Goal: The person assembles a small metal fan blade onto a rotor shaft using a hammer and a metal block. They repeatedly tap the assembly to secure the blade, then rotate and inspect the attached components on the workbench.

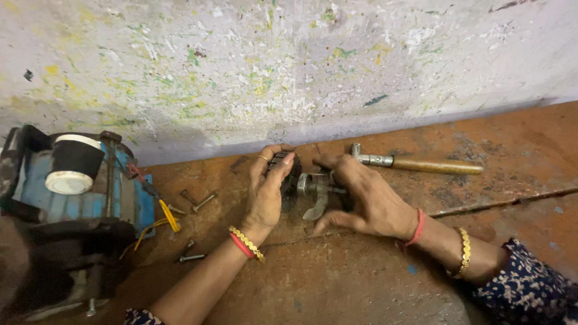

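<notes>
My left hand (267,195) wraps around a dark round metal part (288,174) lying on the rusty brown surface (337,283). My right hand (364,198) presses down on a grey metal puller with curved arms (315,191) that is joined to the dark part. Both wrists wear gold and red bangles. What lies under my right palm is hidden.
A wooden-handled hammer (421,164) lies just behind my right hand. A blue electric motor (78,180) with a black-and-white cylinder and yellow wires (161,219) stands at the left. Several loose bolts (201,202) lie between the motor and my left hand. A paint-spattered wall (289,66) runs behind.
</notes>
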